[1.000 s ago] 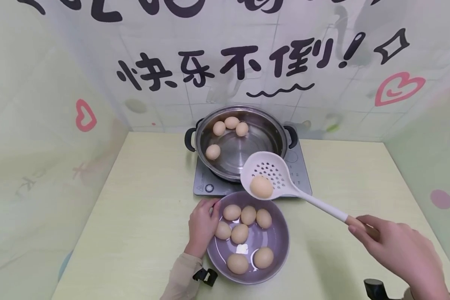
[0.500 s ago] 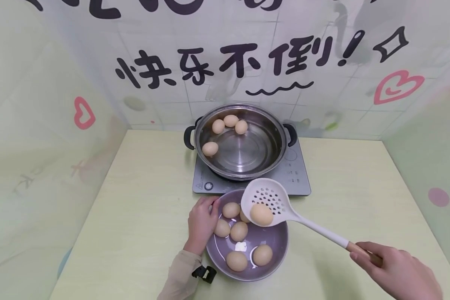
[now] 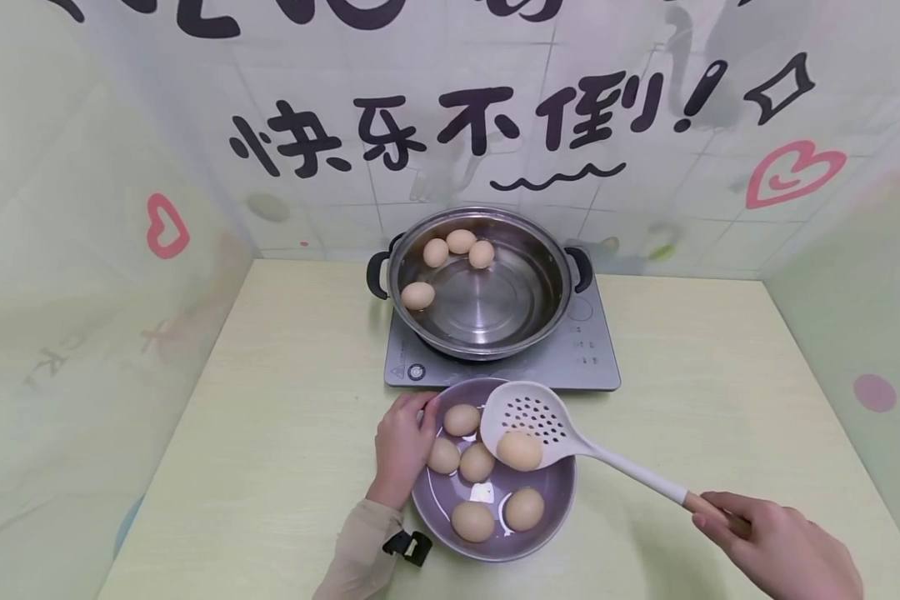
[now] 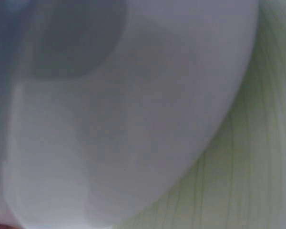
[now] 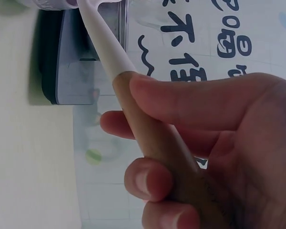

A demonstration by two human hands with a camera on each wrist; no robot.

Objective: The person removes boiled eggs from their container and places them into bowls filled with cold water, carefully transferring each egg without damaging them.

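My right hand grips the wooden handle of a white slotted skimmer. One egg rides in the skimmer's bowl, above the right back part of a purple bowl. Several more eggs, such as a brown egg, lie in that bowl. At the bowl's left rim my left hand holds on, its thumb and fingers at the edge. The left wrist view is filled by the bowl's pale outer wall; the hand's grip is mostly out of that frame.
Behind the bowl, a steel pot with black handles stands on a grey induction cooker. Several eggs, including a lone egg, lie inside the pot. A printed sheet covers the wall behind the light wooden table.
The skimmer with its egg has come down and toward me, from the pot's front edge to over the purple bowl. The left hand stays at the rim. The pot's lone egg shifted slightly left.
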